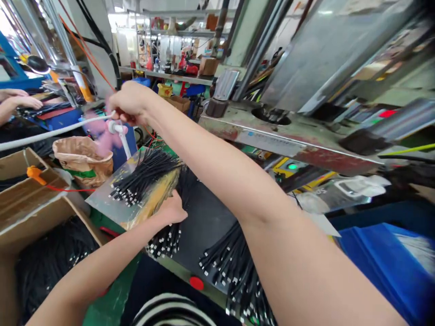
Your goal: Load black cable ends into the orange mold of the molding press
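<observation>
The right hand [131,102] curls at a pink fan [108,131], its grip unclear. Black cables [166,240] surround the left hand [172,209], fingers hidden.

A single head-worn camera looks forward and down from above the person's striped black-and-white clothing [175,312], just below at between six and seven o'clock. The bare left hand [172,209] lies near at eight, the bare right hand [132,102] farther out at ten. A heavy grey metal machine [312,59] looms close at two; pale metal open shelving [173,32] stands well away at eleven.
</observation>
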`<state>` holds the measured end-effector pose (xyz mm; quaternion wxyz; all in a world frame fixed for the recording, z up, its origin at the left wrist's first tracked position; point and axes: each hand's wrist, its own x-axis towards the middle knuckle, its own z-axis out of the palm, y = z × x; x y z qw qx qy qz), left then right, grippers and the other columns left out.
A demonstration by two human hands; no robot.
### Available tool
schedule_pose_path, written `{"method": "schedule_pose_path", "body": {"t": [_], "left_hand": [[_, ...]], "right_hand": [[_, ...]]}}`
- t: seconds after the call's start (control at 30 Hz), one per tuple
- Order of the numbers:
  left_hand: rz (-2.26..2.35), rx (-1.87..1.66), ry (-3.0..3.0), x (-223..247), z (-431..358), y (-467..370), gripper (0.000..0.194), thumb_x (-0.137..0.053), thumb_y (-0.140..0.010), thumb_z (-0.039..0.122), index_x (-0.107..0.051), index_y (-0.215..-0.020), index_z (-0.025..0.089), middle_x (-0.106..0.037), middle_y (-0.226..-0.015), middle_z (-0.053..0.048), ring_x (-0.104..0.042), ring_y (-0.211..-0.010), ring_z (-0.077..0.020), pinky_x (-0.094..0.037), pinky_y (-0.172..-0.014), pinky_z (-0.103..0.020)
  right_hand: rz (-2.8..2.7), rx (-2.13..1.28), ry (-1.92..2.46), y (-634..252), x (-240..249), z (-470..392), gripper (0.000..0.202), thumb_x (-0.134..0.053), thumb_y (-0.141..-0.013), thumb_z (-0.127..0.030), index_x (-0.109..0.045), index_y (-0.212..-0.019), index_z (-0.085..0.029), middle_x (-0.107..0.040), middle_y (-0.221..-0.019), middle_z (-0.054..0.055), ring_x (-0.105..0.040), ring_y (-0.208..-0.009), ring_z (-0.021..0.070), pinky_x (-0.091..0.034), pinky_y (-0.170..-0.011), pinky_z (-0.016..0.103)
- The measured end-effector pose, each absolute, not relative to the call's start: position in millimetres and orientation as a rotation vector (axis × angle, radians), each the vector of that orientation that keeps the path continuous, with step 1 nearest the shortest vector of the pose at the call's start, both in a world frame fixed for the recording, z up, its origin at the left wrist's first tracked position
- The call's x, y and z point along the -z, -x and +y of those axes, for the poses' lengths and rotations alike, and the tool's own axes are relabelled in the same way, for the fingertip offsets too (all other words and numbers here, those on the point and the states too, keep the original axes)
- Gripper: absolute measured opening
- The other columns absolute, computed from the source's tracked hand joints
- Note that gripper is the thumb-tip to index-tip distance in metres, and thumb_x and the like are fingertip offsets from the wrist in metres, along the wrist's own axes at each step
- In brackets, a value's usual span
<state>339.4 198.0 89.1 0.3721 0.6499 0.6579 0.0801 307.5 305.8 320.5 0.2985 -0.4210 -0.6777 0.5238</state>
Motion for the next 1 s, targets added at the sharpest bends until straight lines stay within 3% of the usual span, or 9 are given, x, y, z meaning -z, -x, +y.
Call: {"method": "schedule_pose_path", "body": {"t": [0.1, 0.17, 0.3, 0.43, 0.5, 0.57, 0.7, 0.87, 1.0], "left_hand": [[1.741, -0.172, -1.916, -86, 188, -360, 0.079, -0.072, -0.07, 0.035, -0.038, -0.132, 0.0, -0.056, -0.114, -0.032, -0.055, -0.11, -0.0432, -0.043, -0.088, -0.049], [1.829, -0.111, -2.118, -84, 182, -374, 0.077, -0.067, -0.076, 0.047, -0.042, -0.13, -0.002, -0.053, -0.115, -0.031, -0.054, -0.107, -0.0416, -0.044, -0.084, -0.048], [1.991, 0.021, -2.223, -80, 174, -388, 0.084, -0.066, -0.074, 0.06, -0.047, -0.125, -0.004, -0.051, -0.111, -0.03, -0.052, -0.099, -0.0399, -0.044, -0.077, -0.05], [1.998, -0.15, -2.181, -91, 160, -372, 0.099, -0.056, -0.07, 0.076, -0.043, -0.13, -0.002, -0.052, -0.114, -0.029, -0.05, -0.105, -0.0405, -0.039, -0.087, -0.056], [1.94, -0.331, -2.236, -102, 143, -352, 0.088, -0.049, -0.078, 0.072, -0.044, -0.131, 0.002, -0.05, -0.122, -0.027, -0.048, -0.114, -0.0382, -0.036, -0.095, -0.054], [1.875, -0.554, -2.317, -110, 118, -325, 0.062, -0.046, -0.089, 0.058, -0.05, -0.125, 0.008, -0.05, -0.128, -0.022, -0.047, -0.119, -0.0317, -0.036, -0.1, -0.048], [2.073, -0.753, -2.221, -97, 28, -270, 0.021, -0.047, -0.093, 0.03, -0.061, -0.102, 0.018, -0.062, -0.11, -0.011, -0.056, -0.104, -0.0222, -0.042, -0.094, -0.039], [2.498, -0.575, -1.629, -44, -120, -246, 0.018, -0.049, -0.09, 0.028, -0.064, -0.092, 0.02, -0.064, -0.101, -0.009, -0.06, -0.095, -0.0237, -0.045, -0.087, -0.039], [2.621, -0.639, -1.134, -21, -204, -263, 0.014, -0.055, -0.086, 0.031, -0.066, -0.087, 0.023, -0.064, -0.098, -0.009, -0.061, -0.092, -0.026, -0.045, -0.084, -0.039]], "right_hand": [[-1.835, -1.396, 1.022, -318, -293, 307, 0.013, -0.049, -0.082, -0.008, -0.056, -0.073, -0.013, -0.052, -0.053, 0.001, -0.039, -0.04, 0.0073, -0.027, -0.03, 0.013], [-1.806, -1.465, 1.001, -324, -280, 303, 0.011, -0.05, -0.081, -0.007, -0.059, -0.074, -0.012, -0.052, -0.053, 0.002, -0.038, -0.041, 0.0074, -0.027, -0.03, 0.014], [-1.644, -1.546, 1.01, -334, -269, 280, 0.012, -0.05, -0.082, -0.008, -0.061, -0.077, -0.01, -0.056, -0.06, 0.004, -0.042, -0.045, 0.0077, -0.032, -0.036, 0.015], [-1.561, -1.629, 0.952, -339, -261, 254, 0.012, -0.049, -0.083, -0.005, -0.059, -0.078, -0.01, -0.054, -0.058, 0.001, -0.044, -0.045, 0.0067, -0.031, -0.038, 0.013], [-1.548, -1.686, 0.876, -337, -256, 244, 0.012, -0.048, -0.083, -0.004, -0.057, -0.077, -0.011, -0.053, -0.057, -0.001, -0.042, -0.043, 0.0048, -0.028, -0.037, 0.012], [-1.54, -1.75, 0.8, -334, -249, 237, 0.013, -0.046, -0.085, -0.006, -0.056, -0.079, -0.011, -0.056, -0.061, -0.001, -0.044, -0.043, 0.0032, -0.028, -0.039, 0.011], [-1.564, -1.866, 0.659, -327, -238, 223, 0.022, -0.038, -0.086, -0.005, -0.058, -0.092, -0.012, -0.064, -0.078, 0.0, -0.051, -0.047, 0.0013, -0.033, -0.043, 0.011], [-1.644, -1.895, 0.479, -318, -222, 199, 0.033, -0.044, -0.08, 0.001, -0.057, -0.106, -0.014, -0.064, -0.097, 0.003, -0.056, -0.054, 0.0042, -0.039, -0.042, 0.012], [-1.735, -1.851, 0.463, -280, -196, 184, 0.038, -0.055, -0.076, -0.003, -0.056, -0.113, -0.015, -0.061, -0.095, 0.004, -0.06, -0.06, 0.0082, -0.046, -0.048, 0.015]]}}
